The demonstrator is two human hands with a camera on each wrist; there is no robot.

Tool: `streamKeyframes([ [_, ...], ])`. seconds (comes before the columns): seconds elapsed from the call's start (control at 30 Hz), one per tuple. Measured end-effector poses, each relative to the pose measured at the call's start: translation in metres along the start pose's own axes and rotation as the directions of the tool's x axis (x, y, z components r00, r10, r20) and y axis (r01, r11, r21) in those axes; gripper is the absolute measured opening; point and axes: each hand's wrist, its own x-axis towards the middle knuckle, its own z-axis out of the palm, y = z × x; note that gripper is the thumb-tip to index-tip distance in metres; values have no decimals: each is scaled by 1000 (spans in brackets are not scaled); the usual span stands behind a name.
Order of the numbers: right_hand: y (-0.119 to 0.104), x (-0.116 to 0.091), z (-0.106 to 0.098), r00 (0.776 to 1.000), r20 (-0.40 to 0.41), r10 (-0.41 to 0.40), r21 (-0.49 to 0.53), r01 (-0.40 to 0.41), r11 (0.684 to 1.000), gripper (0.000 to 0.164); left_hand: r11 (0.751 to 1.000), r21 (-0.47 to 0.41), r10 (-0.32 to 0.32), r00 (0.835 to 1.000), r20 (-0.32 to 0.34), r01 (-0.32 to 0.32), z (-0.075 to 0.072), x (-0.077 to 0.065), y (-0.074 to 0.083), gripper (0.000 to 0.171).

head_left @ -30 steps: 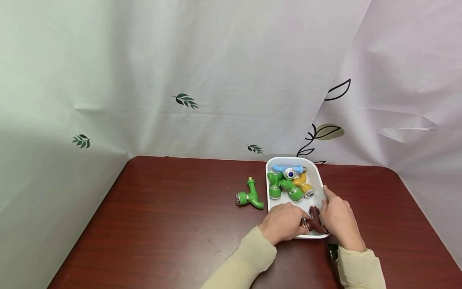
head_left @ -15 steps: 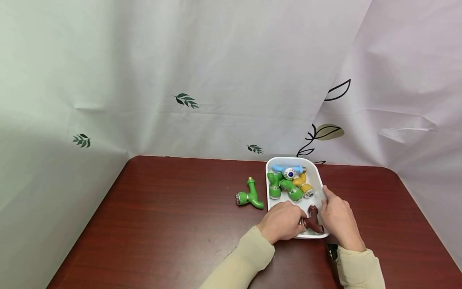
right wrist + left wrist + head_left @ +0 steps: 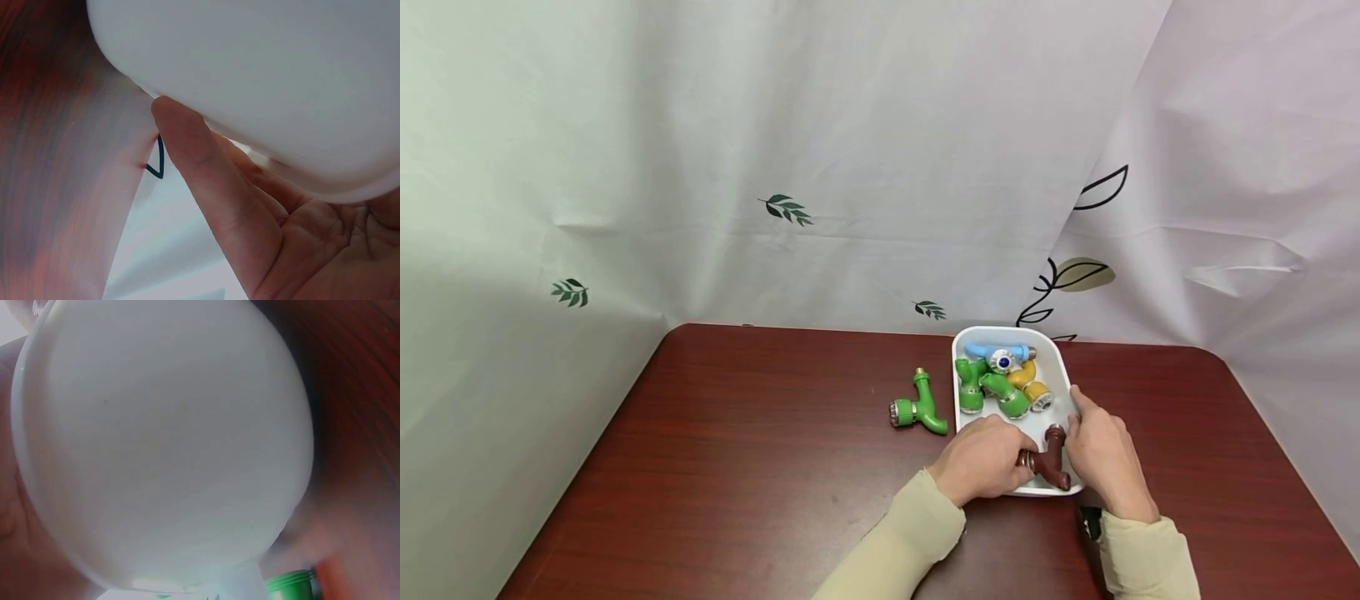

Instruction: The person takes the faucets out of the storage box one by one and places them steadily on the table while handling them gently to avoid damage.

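A white tray (image 3: 1057,350) stands at the right of the table. My left hand (image 3: 981,458) reaches over its near left corner and grips a brown faucet (image 3: 1054,467) by the handle end, partly covered by the fingers. My right hand (image 3: 1105,454) holds the tray's right rim; the right wrist view shows a finger (image 3: 206,169) along the outer wall. Behind the brown faucet lie a light blue faucet (image 3: 985,350), a yellow faucet (image 3: 1036,390) and two green faucets, one at the left wall (image 3: 972,392), another beside it (image 3: 1009,398). The left wrist view is mostly the tray's outside (image 3: 169,437).
Left of the tray, another green faucet (image 3: 925,408) with a ribbed knob lies on the dark red wooden table (image 3: 760,450). A pale curtain (image 3: 880,167) with leaf prints hangs behind the table's far edge and along both sides.
The brown faucet shifts and turns slightly within the tray's near end as my left hand grips it. That hand has drifted a little left. My right hand and the tray stay put.
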Motion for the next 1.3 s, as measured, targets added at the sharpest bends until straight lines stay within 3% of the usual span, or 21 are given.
streamKeyframes([
  [0.67, -1, 1, 1, 1000, -3, 10, -4, -10, 1000, 49, 1000, -7, -15, 998, -64, 15, -11, -9, -7, 8],
  [1.07, 0, 1, 1, 1000, 4, 25, -10, -25, 1000, 49, 998, -57, 7, 991, -134, -14, -17, -18, -12, 8],
  [1.3, 2, 1, 2, 1000, -12, 3, -12, -3, 1000, 49, 997, -78, -37, 982, -183, 23, -26, -26, -15, 27],
])
